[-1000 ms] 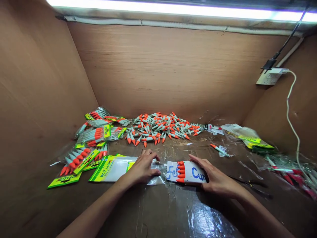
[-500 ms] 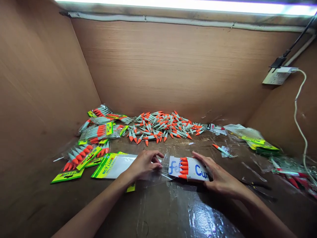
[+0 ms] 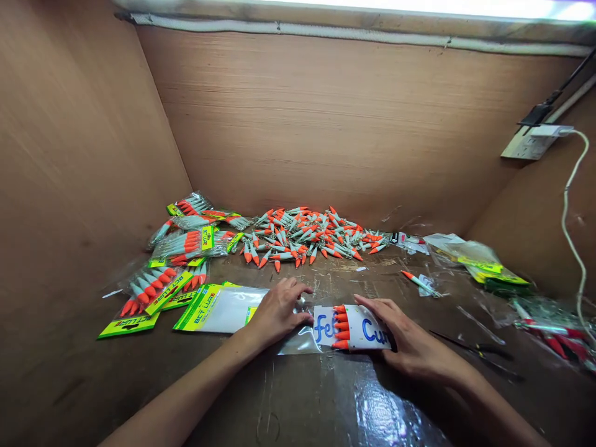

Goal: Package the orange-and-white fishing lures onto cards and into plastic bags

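Observation:
My right hand (image 3: 400, 332) grips a white card sleeve (image 3: 365, 341) with blue handwriting on it. Orange tips of several fishing lures (image 3: 341, 326) stick out of the sleeve's left end, side by side; their bodies are hidden inside. Facing it, my left hand (image 3: 282, 310) curves over a clear plastic bag (image 3: 300, 343), thumb and forefinger at its mouth. The card's left end meets the bag's mouth; how deep it sits inside is hard to make out. Left of that hand lie flat bags with yellow-green BCT LURE headers (image 3: 200, 308).
A heap of loose orange-and-white lures (image 3: 307, 236) lies at the back. Filled lure packs (image 3: 186, 245) are piled at the left. Pliers (image 3: 484, 352), a single lure (image 3: 419, 282), more packaging (image 3: 493, 267) and red lures in plastic (image 3: 554, 335) are on the right.
The card sleeve with the lures has shifted slightly left, closer to my left hand. My left thumb and forefinger have spread wider at the bag's mouth. The view has tilted a little.

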A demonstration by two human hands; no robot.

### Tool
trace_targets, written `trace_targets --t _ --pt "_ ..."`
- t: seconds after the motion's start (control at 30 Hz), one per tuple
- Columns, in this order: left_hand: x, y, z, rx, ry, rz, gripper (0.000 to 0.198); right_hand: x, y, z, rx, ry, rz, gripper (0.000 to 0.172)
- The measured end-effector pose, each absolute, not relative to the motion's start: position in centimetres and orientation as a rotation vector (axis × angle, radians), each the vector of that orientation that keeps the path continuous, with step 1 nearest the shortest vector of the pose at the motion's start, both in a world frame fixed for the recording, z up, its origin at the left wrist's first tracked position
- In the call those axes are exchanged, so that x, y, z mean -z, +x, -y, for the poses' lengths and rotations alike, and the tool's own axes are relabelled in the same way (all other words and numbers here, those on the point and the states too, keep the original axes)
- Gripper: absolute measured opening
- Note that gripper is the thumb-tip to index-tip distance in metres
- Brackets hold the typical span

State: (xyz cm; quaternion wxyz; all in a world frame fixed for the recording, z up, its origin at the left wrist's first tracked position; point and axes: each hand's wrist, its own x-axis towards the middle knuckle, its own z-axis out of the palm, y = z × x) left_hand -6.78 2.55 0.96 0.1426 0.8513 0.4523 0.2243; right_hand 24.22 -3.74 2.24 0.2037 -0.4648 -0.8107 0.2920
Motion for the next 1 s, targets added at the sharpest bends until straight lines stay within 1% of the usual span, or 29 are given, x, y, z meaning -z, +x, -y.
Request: trace_targets --t 0.1,0.17,0.27,0.5,0.57,0.67,0.7,0.73,0.83,0.87,0.9,0.93,1.0 --pt "-1.1 -6.7 -1.9 -0.529 2.389 -1.399 0.035 -2.3 24.2 3.8 -0.822 -1.308 2.267 0.093" --pt "-1.1 -6.7 -1.5 -0.46 2.365 -1.397 0.039 -2.3 24.3 3.8 -0.833 -1.311 2.272 0.095" --pt "-1.3 -6.7 -1.4 -0.432 2.362 -1.338 0.05 -2.3 24.5 3.7 -0.852 -1.306 2.276 0.097" --pt "-1.2 -7.1 -2.1 -0.418 2.337 -1.208 0.056 -2.3 24.4 3.7 -0.905 -1.307 2.28 0.094" --pt "-1.3 -7.1 -2.1 -0.423 2.34 -1.169 0.054 -2.0 24.3 3.7 -0.915 -1.309 2.278 0.093" --pt "-1.8 -6.8 -1.6 -0.429 2.352 -1.131 0.045 -1.7 24.0 3.8 -0.903 -1.33 2.26 0.09" --pt "-2.1 -6.5 -1.2 -0.425 2.368 -1.14 0.045 -1.6 24.0 3.8 -0.893 -1.34 2.249 0.089" --pt "-2.2 -6.1 -0.7 -0.417 2.401 -1.158 0.048 -1.6 23.9 3.8 -0.886 -1.349 2.24 0.09" --pt "-2.4 -4.7 0.9 -0.374 2.589 -1.224 0.069 -1.4 23.7 3.9 -0.872 -1.374 2.232 0.095" --pt "-2.3 -4.3 1.5 -0.355 2.657 -1.238 0.072 -1.3 23.7 3.9 -0.866 -1.379 2.237 0.095" --pt "-2.2 -3.9 1.9 -0.335 2.715 -1.249 0.071 -1.2 23.6 3.9 -0.857 -1.379 2.244 0.095" --pt "-2.0 -3.5 2.2 -0.316 2.758 -1.259 0.066 -1.1 23.6 3.9 -0.846 -1.375 2.251 0.095" --pt "-1.9 -3.2 2.6 -0.286 2.805 -1.258 0.046 -0.9 23.6 3.8 -0.83 -1.36 2.262 0.096"
